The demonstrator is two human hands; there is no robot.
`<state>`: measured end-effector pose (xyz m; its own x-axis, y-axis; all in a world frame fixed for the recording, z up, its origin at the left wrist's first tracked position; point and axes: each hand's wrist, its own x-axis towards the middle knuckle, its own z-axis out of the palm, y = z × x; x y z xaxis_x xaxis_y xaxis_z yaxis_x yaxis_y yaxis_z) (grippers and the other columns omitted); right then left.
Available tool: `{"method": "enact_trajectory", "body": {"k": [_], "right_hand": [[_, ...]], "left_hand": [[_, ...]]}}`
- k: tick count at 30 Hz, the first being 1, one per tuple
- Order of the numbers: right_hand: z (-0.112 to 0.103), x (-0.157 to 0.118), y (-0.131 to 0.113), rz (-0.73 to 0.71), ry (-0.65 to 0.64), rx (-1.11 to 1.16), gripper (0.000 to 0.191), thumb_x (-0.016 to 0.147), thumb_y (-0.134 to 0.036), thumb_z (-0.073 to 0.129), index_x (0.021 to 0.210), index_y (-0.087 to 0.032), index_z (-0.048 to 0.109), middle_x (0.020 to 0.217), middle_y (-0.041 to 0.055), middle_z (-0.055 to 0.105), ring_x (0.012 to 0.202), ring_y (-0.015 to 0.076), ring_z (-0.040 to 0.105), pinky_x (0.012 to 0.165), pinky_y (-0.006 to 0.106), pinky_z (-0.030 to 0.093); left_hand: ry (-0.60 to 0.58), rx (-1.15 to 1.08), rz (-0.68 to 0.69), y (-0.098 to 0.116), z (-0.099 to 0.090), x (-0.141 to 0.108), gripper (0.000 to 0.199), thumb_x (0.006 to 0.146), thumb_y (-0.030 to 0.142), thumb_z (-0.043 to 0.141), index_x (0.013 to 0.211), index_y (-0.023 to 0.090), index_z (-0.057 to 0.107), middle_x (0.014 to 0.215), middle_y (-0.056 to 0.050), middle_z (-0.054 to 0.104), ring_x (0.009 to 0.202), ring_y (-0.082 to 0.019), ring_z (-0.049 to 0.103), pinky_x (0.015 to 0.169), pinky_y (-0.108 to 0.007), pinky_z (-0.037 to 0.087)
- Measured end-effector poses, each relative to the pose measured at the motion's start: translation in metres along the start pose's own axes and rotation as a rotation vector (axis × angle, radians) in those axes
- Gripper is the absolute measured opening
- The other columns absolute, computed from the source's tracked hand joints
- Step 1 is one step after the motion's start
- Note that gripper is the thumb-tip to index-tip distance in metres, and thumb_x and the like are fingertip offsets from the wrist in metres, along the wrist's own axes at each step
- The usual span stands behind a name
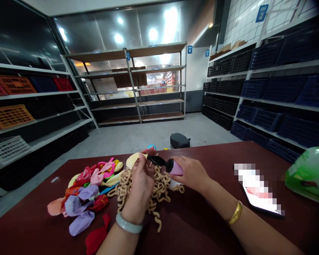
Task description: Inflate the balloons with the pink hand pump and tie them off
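Note:
My left hand (143,177) pinches a pale yellow balloon (133,160) near its neck, and the balloon looks limp. In my right hand (190,173) is a hand balloon pump with a pinkish-purple body (177,168) and a black tapering nozzle (156,160). The nozzle's tip points left and meets the balloon's neck at my left fingers. Below both hands lies a heap of tan curly loops (161,187), partly hidden by my left hand. Left of it is a pile of limp balloons (76,203) in several colours, with a red balloon (97,235) nearer to me.
On the dark red table (202,223), a phone (259,189) with a blurred screen lies to the right, near a green plastic bag (308,173). A dark grey object (179,140) stands on the floor beyond. Shelves with crates (268,118) line both sides.

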<state>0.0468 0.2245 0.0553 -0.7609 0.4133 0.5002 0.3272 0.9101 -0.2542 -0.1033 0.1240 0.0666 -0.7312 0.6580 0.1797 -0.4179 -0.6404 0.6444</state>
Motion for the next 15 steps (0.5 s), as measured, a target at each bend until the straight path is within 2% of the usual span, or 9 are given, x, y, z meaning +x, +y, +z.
{"method": "enact_trajectory", "body": {"k": [3, 8, 11, 15], "right_hand": [[0.001, 0.000, 0.002, 0.001, -0.001, -0.010, 0.052, 0.078, -0.050, 0.063, 0.122, -0.024, 0.053, 0.106, 0.0064, 0.066, 0.093, 0.0250, 0.063, 0.077, 0.036, 0.047], [0.000, -0.001, 0.009, -0.015, -0.016, -0.078, 0.053, 0.078, -0.052, 0.063, 0.122, -0.023, 0.053, 0.104, 0.0066, 0.066, 0.091, 0.0247, 0.063, 0.075, 0.035, 0.046], [-0.002, -0.001, 0.012, -0.040, -0.010, -0.117, 0.056, 0.079, -0.055, 0.062, 0.124, -0.023, 0.053, 0.104, 0.0069, 0.066, 0.090, 0.0249, 0.063, 0.073, 0.035, 0.046], [-0.004, 0.000, 0.011, -0.054, 0.008, -0.117, 0.056, 0.080, -0.057, 0.060, 0.124, -0.024, 0.053, 0.107, 0.0061, 0.065, 0.092, 0.0254, 0.063, 0.072, 0.035, 0.046]], "left_hand": [[0.058, 0.029, 0.005, -0.004, 0.000, 0.000, 0.018, 0.077, 0.030, 0.072, 0.087, 0.015, 0.067, 0.106, -0.010, 0.070, 0.109, -0.022, 0.061, 0.095, -0.035, 0.045], [0.091, 0.134, -0.027, -0.013, -0.001, -0.003, 0.023, 0.071, 0.029, 0.077, 0.087, 0.014, 0.068, 0.100, -0.010, 0.072, 0.106, -0.022, 0.062, 0.090, -0.032, 0.046], [0.059, 0.165, -0.107, -0.015, -0.001, -0.006, 0.022, 0.072, 0.030, 0.075, 0.087, 0.015, 0.067, 0.104, -0.011, 0.071, 0.107, -0.023, 0.062, 0.086, -0.034, 0.047], [0.009, 0.081, -0.131, -0.012, 0.002, -0.007, 0.020, 0.076, 0.030, 0.072, 0.088, 0.015, 0.067, 0.109, -0.012, 0.070, 0.113, -0.024, 0.059, 0.093, -0.036, 0.045]]}}
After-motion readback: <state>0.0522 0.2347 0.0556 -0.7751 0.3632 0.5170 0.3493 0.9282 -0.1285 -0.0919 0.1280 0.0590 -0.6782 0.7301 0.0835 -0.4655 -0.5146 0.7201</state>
